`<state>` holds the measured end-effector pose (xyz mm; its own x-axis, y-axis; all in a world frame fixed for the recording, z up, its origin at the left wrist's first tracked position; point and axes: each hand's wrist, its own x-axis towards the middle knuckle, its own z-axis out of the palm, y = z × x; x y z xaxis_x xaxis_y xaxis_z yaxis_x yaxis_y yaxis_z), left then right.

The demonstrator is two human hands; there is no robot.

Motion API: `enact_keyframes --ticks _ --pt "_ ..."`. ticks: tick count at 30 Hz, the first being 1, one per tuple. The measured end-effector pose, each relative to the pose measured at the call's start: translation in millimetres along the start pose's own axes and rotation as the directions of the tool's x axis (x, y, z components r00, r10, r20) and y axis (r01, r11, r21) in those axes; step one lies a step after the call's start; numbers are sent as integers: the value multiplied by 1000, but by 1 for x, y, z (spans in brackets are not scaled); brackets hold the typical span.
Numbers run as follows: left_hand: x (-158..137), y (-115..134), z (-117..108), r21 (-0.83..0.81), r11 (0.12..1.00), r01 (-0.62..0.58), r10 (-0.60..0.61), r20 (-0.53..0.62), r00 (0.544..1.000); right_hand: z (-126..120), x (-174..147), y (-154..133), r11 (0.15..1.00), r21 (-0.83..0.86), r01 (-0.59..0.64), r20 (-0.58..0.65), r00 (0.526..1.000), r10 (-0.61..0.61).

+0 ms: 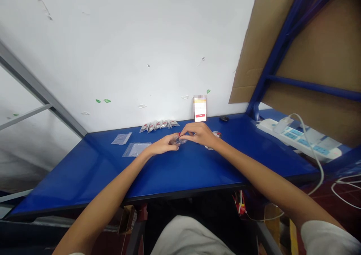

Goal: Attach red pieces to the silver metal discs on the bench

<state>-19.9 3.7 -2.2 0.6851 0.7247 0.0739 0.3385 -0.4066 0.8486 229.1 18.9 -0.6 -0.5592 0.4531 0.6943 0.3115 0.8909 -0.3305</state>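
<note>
Blue table (197,172) along the white wall, blue rack and cardboard at far right. White power strip (299,138) on the table's right end, cable trailing off the edge. Both hands meet mid-table: left hand (163,145) and right hand (200,134) pinch a small clear bag (179,141) between fingertips, just above the surface. Contents too small to tell, a bit of red shows. Two empty clear bags (135,149) lie flat left of the hands. Row of filled packets (159,125) far side by the wall. Small card (200,108) upright against the wall, right of the packets.
</note>
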Motion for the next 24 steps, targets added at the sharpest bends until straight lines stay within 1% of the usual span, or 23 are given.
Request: enact_keyframes --ticks 2,4,6,8,10,12,15,18,21,24 --pt "-1 3 1 -180 982 59 -44 86 995 1 1 -3 1000 14 -28 -16 999 28" --pt "-3 7 2 -279 953 120 -85 135 987 0 4 -7 995 88 -49 11 999 49" --pt "-5 10 2 -324 934 149 -105 152 983 -4 6 -12 976 204 -81 90 994 64" --pt "-6 12 1 -353 921 162 -114 154 981 -10 9 -15 951 279 -131 154 984 91" --pt "-6 11 -1 -368 915 163 -114 150 982 -16 10 -17 944 288 -158 178 978 110" --pt "-6 9 -2 -381 912 149 -102 140 985 -20 10 -17 953 267 -142 186 978 94" --pt "-5 6 -4 -375 919 124 -83 124 989 -20 9 -15 966 248 -72 202 979 21" --pt "-5 5 -6 -325 941 95 -63 108 992 -15 9 -16 972 234 -9 196 980 -38" --pt "-4 6 -8 -249 967 60 -44 70 997 -11 9 -20 976 215 46 172 982 -84" --pt "-4 4 -10 -142 989 34 -31 25 999 -10 10 -23 975 209 70 154 983 -103"
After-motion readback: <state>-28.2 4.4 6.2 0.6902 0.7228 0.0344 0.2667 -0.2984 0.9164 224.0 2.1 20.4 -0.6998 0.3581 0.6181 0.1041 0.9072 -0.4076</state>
